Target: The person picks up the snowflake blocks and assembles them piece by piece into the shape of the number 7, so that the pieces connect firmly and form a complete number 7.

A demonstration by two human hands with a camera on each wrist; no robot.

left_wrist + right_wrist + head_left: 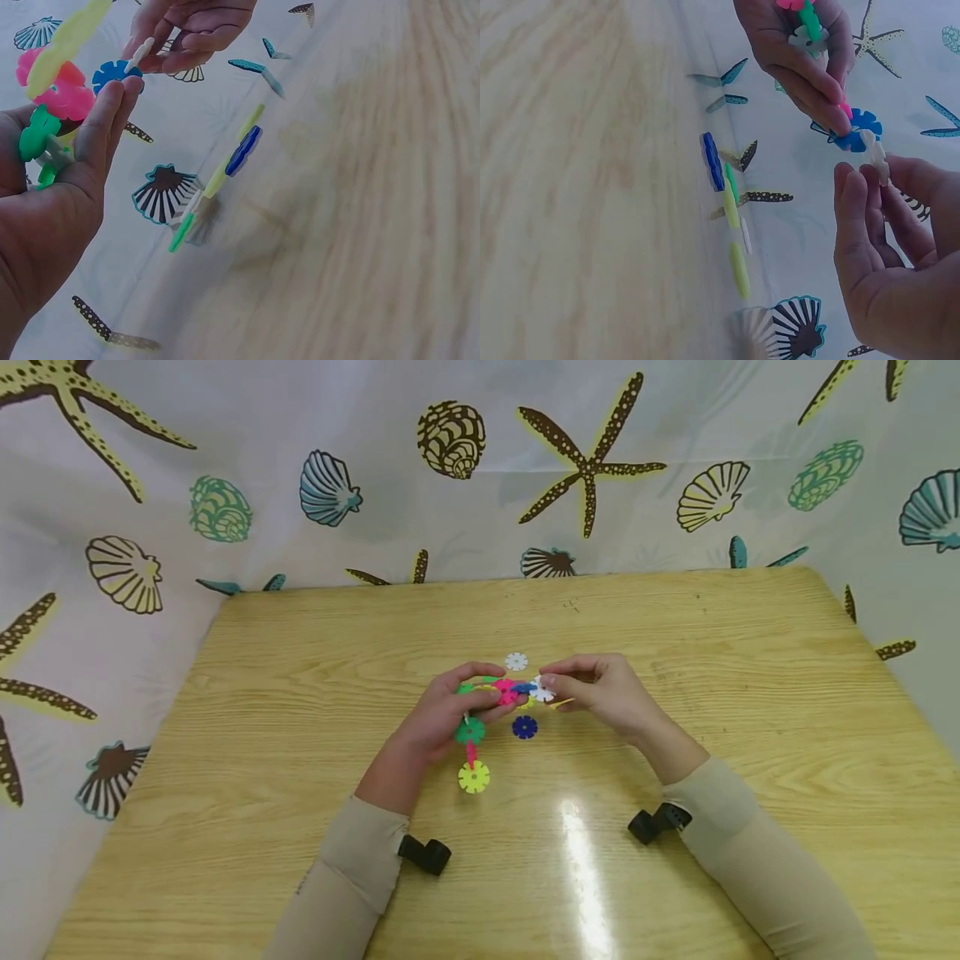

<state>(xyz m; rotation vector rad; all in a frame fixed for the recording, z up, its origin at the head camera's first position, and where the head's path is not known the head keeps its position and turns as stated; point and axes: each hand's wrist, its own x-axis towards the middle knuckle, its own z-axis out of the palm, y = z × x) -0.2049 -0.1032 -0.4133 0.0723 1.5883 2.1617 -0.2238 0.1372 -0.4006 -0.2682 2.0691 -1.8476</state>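
Observation:
My left hand (435,717) grips a linked chain of notched plastic discs over the table. A pink disc (506,692) shows between its thumb and fingers. From the near side of the hand hang a green disc (470,731), a pink one seen edge-on and a yellow disc (474,777) at the bottom. At the chain's right end is a blue disc (111,73), close to the left fingertips. With thumb and fingers my right hand (611,695) pinches a white disc (876,159), which stands crosswise at the blue disc's edge.
On the wooden table (337,693) lie loose discs: a dark blue disc (525,727) just below the hands, a white disc (516,661) beyond them, and yellow and green ones partly hidden. A cloth (465,518) printed with shells and starfish hangs behind the far edge.

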